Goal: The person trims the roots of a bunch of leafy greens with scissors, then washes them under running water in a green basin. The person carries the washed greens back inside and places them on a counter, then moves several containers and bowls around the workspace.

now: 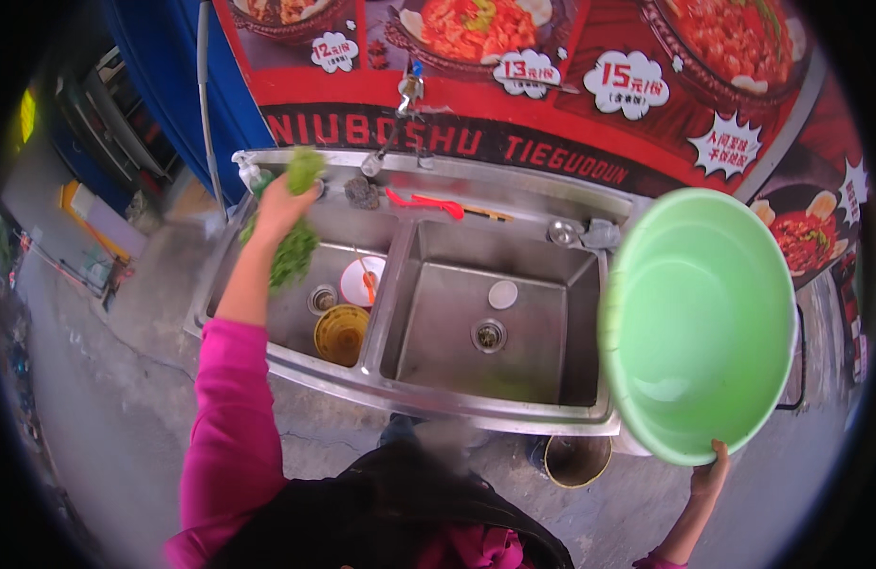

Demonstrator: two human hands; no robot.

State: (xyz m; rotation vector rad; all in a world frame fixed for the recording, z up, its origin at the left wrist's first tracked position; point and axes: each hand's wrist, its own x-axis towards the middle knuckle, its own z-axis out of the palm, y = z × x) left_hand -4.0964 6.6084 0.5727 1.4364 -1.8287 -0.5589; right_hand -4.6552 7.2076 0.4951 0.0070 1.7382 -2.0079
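My left hand (275, 206) grips a bunch of green leafy vegetables (293, 254) above the left bowl of a stainless steel double sink (473, 419). Stems stick up past the fingers and leaves hang below; the bunch is slightly blurred. My right hand (709, 475) holds the near rim of a large light green plastic basin (701, 320), tilted towards me at the sink's right end. In the left bowl are a white dish (354, 283) with an orange spoon (369, 284) and a yellow-brown bowl (336, 341). A small white disc (503, 294) lies in the right bowl near the drain strainer (489, 335).
Along the back ledge lie a dark scouring pad (361, 193), a red plastic utensil (427, 203), a small metal cup (562, 231) and a grey cloth (600, 234). A pump bottle (253, 176) stands at the back left. A tap (411, 92) projects above. A bucket (577, 459) stands below.
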